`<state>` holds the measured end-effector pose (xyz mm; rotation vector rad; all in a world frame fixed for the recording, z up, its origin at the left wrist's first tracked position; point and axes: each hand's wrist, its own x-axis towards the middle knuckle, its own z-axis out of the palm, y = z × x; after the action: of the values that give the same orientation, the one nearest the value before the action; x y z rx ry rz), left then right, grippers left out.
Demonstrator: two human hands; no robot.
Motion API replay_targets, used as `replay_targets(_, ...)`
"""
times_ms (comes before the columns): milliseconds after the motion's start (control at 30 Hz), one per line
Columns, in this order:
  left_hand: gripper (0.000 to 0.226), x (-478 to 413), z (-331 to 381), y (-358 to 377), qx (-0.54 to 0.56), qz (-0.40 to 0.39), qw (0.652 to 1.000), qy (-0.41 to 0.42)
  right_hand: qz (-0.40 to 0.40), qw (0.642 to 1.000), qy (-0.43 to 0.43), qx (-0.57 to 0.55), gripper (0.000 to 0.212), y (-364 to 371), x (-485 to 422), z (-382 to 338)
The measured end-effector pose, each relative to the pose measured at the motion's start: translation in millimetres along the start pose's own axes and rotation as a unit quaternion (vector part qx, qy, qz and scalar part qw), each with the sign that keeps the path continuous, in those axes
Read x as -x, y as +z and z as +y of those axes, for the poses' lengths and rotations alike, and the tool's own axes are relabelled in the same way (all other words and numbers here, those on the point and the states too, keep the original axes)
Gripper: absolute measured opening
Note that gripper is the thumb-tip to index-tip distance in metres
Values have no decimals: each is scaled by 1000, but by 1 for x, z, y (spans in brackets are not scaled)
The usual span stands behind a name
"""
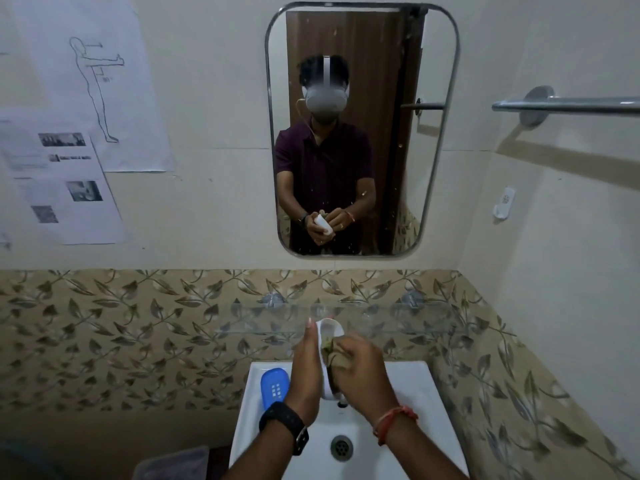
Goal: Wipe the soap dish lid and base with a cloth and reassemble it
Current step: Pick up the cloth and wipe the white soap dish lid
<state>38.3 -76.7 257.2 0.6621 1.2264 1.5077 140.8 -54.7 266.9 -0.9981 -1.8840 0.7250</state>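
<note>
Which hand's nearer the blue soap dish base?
Left. Left hand is just beside the blue soap dish base; right hand is beyond the white lid, gripping the cloth.

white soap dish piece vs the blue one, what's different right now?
Look: the white piece is plain; the blue piece has a grid of pale slots.
Support: the left hand grips the white piece on end; the blue piece lies flat on the sink rim.
The right hand presses a cloth into the white piece, not the blue piece.
Both are rounded oblong shells.

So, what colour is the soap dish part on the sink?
That soap dish part is blue; head view.
</note>
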Motion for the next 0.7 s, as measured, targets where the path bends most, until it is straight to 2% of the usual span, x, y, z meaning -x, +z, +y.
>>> replay_targets(67,62,-6,2,-8,-3,18,1000,-6,-121,992,-15,40,32,-4,9,5)
replay_targets(133,55,-7,0,-11,-16,27,999,12,-172,977,-38,120,18,-9,10,8)
replay_targets(167,55,-6,-2,-11,-11,23,1000,8,-153,976,-39,153,15,-10,6,8)
replay_targets(233,60,-4,-8,-7,-10,-7,1000,-3,-42,983,-23,176,17,-9,-4,3)
replay_targets(300,64,-1,-11,0,-14,-39,999,0,77,987,3,139,20,-6,-10,-4)
replay_targets(367,66,0,-11,3,-9,-32,999,-5,97,993,27,59,23,-1,-7,-9)
replay_targets(433,68,0,-8,0,21,-18,999,-41,2,1000,18,-7,33,0,5,-8)
replay_targets(500,68,-1,-7,-8,42,16,996,-83,-130,991,11,-7,47,-7,15,-3)
replay_targets(567,69,-2,-9,-16,37,31,994,-94,-230,972,-2,40,37,-20,17,4)
replay_targets(600,69,-2,-10,-18,33,29,995,-93,-234,971,-1,50,31,-26,14,7)
replay_targets(633,67,-2,-10,-19,29,23,995,-89,-207,977,17,40,28,-32,10,9)
replay_targets(700,59,-2,-8,-21,24,3,998,-58,-82,993,79,-25,27,-41,1,7)
